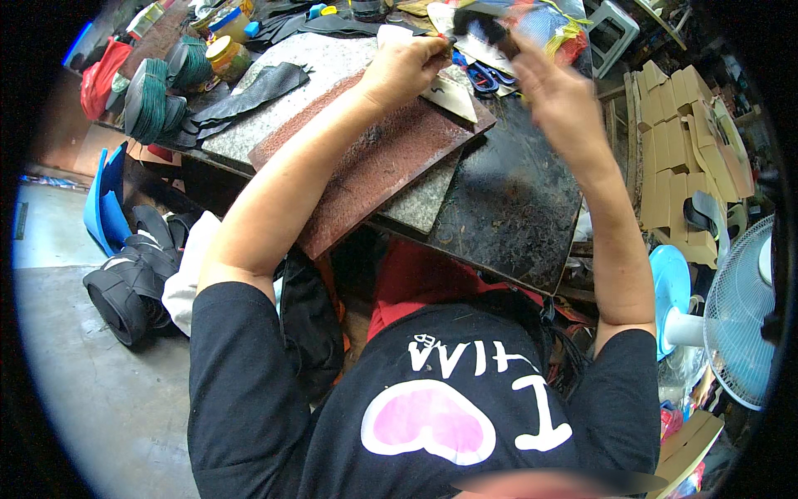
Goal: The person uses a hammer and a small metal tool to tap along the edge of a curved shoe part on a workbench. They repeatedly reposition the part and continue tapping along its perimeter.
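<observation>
My left hand [406, 68] is over the far end of a reddish-brown board [357, 179], its fingertips pinched together on something small with a reddish end that I cannot make out. Under and beside that hand, a pale flat piece with a pointed corner [453, 100] lies on the board. To the right, my right hand [553, 91] is raised and blurred by motion. It grips a hammer [497, 35], whose dark head is smeared and stands just right of the left fingertips. A speckled grey slab [424, 200] lies beneath the board.
Black sheet pieces [249, 98], green cord spools [148, 104] and a yellow jar [227, 58] crowd the dark table's [515, 212] left. Blue-handled tools [482, 79] lie beyond the board. Cardboard boxes [673, 154] and a fan [740, 312] stand right; black shoes [133, 279] sit left on the floor.
</observation>
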Demonstrator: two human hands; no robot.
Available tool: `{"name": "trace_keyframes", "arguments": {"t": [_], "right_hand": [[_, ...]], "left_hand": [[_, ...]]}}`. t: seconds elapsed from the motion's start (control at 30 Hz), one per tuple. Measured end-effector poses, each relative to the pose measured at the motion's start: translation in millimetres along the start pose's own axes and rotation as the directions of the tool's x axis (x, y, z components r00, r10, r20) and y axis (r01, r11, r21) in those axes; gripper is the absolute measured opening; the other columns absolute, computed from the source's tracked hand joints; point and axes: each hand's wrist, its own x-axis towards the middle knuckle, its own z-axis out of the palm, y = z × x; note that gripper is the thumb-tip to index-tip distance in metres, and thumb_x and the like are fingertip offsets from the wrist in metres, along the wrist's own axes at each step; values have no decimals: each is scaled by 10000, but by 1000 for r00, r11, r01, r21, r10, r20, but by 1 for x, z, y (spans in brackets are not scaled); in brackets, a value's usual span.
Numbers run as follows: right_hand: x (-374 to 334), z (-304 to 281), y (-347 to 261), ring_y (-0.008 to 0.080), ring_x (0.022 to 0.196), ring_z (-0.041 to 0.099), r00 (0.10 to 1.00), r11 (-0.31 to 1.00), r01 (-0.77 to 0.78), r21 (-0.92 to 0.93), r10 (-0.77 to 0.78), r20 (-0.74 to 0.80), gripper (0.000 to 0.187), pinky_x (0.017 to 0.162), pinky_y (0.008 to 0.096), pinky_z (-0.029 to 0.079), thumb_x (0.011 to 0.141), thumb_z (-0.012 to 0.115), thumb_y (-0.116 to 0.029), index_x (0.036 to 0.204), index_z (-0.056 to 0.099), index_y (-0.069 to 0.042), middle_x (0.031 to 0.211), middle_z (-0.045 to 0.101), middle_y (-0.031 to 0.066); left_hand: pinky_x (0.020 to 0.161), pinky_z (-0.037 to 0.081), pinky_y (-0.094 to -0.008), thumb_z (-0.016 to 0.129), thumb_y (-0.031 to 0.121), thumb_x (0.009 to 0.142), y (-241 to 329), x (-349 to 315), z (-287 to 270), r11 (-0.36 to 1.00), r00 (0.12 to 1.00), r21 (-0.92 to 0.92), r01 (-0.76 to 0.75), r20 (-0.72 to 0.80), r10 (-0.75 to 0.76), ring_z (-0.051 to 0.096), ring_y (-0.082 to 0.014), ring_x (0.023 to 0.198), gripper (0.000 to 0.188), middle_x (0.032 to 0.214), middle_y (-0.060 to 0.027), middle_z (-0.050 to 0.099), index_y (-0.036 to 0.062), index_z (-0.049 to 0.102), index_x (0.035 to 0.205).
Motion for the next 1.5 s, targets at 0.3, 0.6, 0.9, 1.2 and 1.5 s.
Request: {"name": "trace_keyframes", "arguments": {"t": [0.3,0.6,0.9,1.2,1.5], "right_hand": [[-36,25,41,438,886,659,978,995,-23,-92,42,204,413,767,514,525,991,488,-445,1365,519,-272,907,682,247],[-38,34,48,453,879,657,972,990,-112,-88,127,195,427,759,536,519,999,468,-449,1364,529,-237,891,682,255],[-36,34,52,444,909,655,966,989,-126,-71,138,219,411,782,530,517,994,481,-434,1355,538,-245,927,684,243],[-6,-36,5,79,496,478,995,918,95,386,-72,-74,369,485,270,416,976,595,-361,1286,630,-164,614,533,28],[-9,2,17,127,508,527,958,898,-276,341,229,173,391,516,297,447,988,567,-366,1310,602,-146,615,553,58]], "left_hand": [[748,577,-325,654,170,921,-18,-11,14,886,947,-404,225,-121,-296,708,-226,804,208,884,-138,712,-6,663,1032],[766,591,-247,627,131,963,-27,-9,14,581,900,-720,379,140,-413,688,-127,812,148,930,-83,700,-4,652,1019],[782,576,-249,637,136,957,-26,-7,13,621,907,-687,379,141,-398,686,-127,823,155,918,-82,702,-9,659,1004],[608,529,-322,688,166,878,-9,0,5,947,994,-301,108,10,-110,673,-180,612,218,738,-138,690,-13,679,1004],[757,530,-395,667,178,873,7,-4,5,993,989,-77,-88,-122,79,683,-349,826,232,902,-201,688,9,684,1031]]}}
